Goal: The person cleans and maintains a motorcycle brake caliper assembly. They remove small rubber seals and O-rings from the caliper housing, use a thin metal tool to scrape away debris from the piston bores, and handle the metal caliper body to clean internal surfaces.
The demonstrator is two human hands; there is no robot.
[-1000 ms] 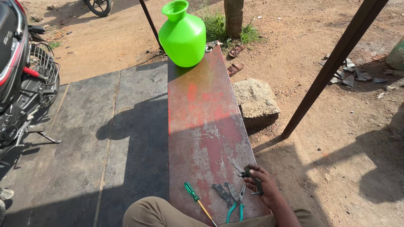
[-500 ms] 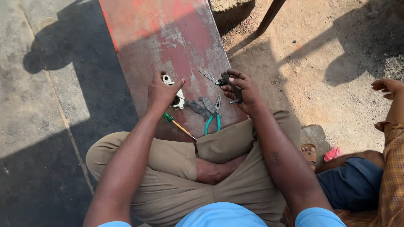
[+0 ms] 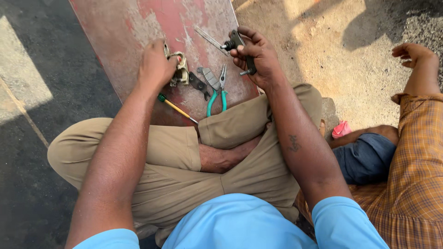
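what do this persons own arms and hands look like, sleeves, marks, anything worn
Both arms are bare from short light blue sleeves down to the hands. The left hand and right hand wear no gloves, and no watch or bracelet shows. A small dark tattoo marks the right forearm.

Harsh daylight floods the sandy ground [image 3: 323, 50], nearly washed out; the red tabletop [image 3: 138, 32] lies in soft shade (edges slightly stretched), focus sharp throughout.
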